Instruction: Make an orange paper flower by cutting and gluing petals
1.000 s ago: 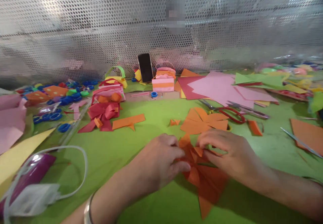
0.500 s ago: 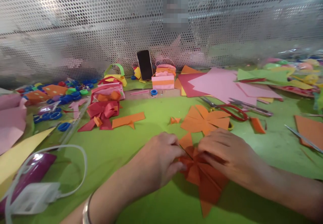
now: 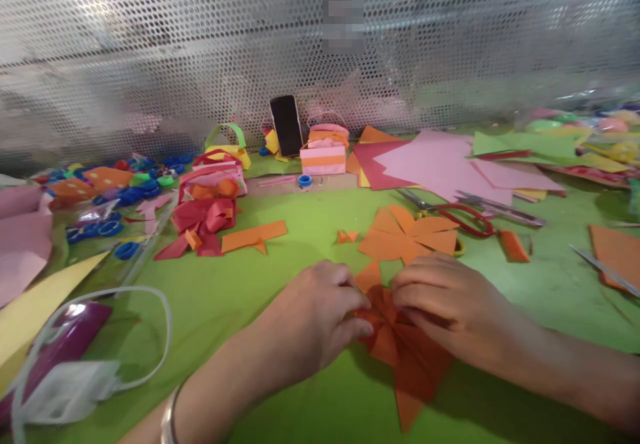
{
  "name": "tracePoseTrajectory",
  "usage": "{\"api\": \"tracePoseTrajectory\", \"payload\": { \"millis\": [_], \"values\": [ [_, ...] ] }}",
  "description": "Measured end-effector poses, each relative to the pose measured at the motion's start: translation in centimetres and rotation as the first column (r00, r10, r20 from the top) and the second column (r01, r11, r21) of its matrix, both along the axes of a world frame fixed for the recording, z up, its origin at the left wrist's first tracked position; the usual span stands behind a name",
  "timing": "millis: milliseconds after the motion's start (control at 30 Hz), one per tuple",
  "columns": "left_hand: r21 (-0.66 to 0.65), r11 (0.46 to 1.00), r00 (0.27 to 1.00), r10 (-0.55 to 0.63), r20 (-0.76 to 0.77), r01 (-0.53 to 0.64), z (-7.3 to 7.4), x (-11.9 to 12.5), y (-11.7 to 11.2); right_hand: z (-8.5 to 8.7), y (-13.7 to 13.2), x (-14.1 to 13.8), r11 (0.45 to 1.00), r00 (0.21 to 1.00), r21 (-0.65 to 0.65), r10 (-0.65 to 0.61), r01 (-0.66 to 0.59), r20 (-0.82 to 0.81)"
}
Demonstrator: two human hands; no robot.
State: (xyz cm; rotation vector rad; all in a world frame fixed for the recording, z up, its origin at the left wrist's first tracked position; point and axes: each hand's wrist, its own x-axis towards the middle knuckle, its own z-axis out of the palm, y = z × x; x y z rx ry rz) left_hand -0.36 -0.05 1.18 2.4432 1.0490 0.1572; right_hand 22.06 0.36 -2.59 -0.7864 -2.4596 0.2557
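Observation:
Between my hands is an orange paper flower with pointed petals, low over the green table. My left hand pinches its left side between thumb and bent fingers. On the other side my right hand has its fingers curled onto the flower's upper right part, and they hide some of the petals. A second orange paper flower with rounded petals lies flat just beyond my right hand. Close behind it rest red-handled scissors. A small orange paper scrap lies ahead of my left hand.
Left of my arm are a purple glue gun and a white plug with its cable. Red and pink paper pieces stand further back. A phone leans upright by the perforated metal wall. Coloured paper sheets cover the back right.
My hands have barely shifted and keep hold of the orange flower. The view has turned very slightly, so the things at the right sit a little further right.

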Motion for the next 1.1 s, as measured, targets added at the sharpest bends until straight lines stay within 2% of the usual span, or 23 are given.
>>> {"api": "tracePoseTrajectory", "payload": {
  "millis": [200,367,567,700,1100],
  "values": [
    [0.003,1.000,1.000,0.004,0.009,-0.004,-0.06,0.05,-0.03,-0.05,-0.22,-0.01,0.999,0.999,0.024,0.023,-0.023,0.030],
    [-0.007,1.000,1.000,0.008,0.002,-0.008,-0.02,0.05,0.01,-0.29,-0.34,0.06,1.000,0.999,0.009,-0.019,0.019,0.026],
    [-0.018,1.000,1.000,0.001,0.015,-0.001,-0.10,-0.02,0.06,-0.13,-0.12,0.20,0.997,0.997,0.063,0.033,-0.038,0.074],
    [0.000,1.000,1.000,-0.003,0.030,0.002,-0.24,-0.07,0.06,-0.12,-0.18,0.11,0.996,0.998,0.084,0.002,-0.008,0.067],
    [-0.009,1.000,1.000,0.006,0.007,-0.006,-0.01,0.01,-0.02,-0.28,-0.39,0.49,0.994,0.991,0.107,0.019,-0.033,0.130]
  ]
}}
